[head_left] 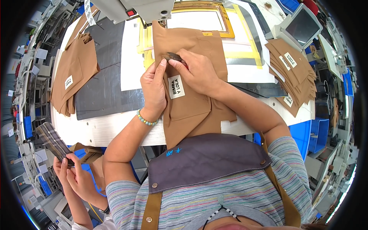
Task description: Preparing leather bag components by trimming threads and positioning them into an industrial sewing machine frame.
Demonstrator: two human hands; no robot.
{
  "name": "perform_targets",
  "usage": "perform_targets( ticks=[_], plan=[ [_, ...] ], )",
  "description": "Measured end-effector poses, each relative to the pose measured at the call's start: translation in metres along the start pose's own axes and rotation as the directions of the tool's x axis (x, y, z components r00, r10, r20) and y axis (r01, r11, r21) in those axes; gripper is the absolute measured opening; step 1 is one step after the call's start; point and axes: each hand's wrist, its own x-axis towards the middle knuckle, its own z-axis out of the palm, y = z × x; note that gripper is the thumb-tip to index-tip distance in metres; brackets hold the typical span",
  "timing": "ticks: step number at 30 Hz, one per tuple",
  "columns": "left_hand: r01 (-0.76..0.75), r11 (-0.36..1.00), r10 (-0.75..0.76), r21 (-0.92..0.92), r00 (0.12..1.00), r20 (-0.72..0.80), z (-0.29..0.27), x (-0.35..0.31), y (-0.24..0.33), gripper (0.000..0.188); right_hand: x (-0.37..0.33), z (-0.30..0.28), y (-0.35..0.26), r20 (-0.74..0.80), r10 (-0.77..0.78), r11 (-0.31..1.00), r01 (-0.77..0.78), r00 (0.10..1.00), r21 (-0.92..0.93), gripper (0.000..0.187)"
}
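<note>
A brown fabric piece [188, 111] with a white printed label [176, 86] lies before me, its near end hanging over the table edge against my apron. My right hand [197, 71] is closed around small dark thread snips [174, 57], their tip at the cloth near its upper left part. With thumb and fingers pinched together, my left hand [154, 86] grips the brown fabric just beside that tip. The exact spot between the fingertips is partly hidden.
A sewing machine head [134, 9] overhangs the far side, near a yellow-taped template frame [230, 23]. Brown fabric stacks lie left [78, 73] and right [293, 71], with a screen unit [301, 28] behind. At lower left, another person's hands [73, 172] hold checked cloth [51, 140].
</note>
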Motion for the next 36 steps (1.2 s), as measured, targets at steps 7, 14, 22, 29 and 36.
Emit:
perform_targets(
  ticks=[7, 14, 22, 29, 36],
  plan=[
    [-0.002, 1.000, 0.002, -0.015, 1.000, 0.005, 0.009, 0.001, 0.000, 0.022, 0.004, -0.009, 0.001, 0.059, 0.056, 0.998, -0.057, 0.997, 0.009, 0.031],
    [-0.299, 0.846, 0.295, 0.441, 0.952, 0.079, -0.001, 0.009, -0.017, 0.024, 0.008, -0.005, -0.001, 0.104, 0.153, 0.985, -0.161, 0.983, 0.067, 0.031],
    [-0.307, 0.906, 0.306, 0.291, 0.951, 0.051, -0.001, -0.003, -0.009, 0.025, 0.005, 0.003, 0.000, 0.149, 0.234, 0.921, -0.268, 0.961, 0.284, 0.033],
    [-0.209, 0.949, 0.181, 0.238, 0.974, 0.134, 0.002, -0.002, -0.010, 0.024, 0.007, -0.005, -0.013, 0.176, 0.387, 0.810, -0.425, 0.905, 0.405, 0.035],
    [-0.207, 0.958, 0.181, 0.196, 0.973, 0.143, 0.006, -0.001, -0.003, 0.024, 0.005, -0.008, -0.012, 0.207, 0.405, 0.721, -0.450, 0.891, 0.526, 0.041]
  ],
)
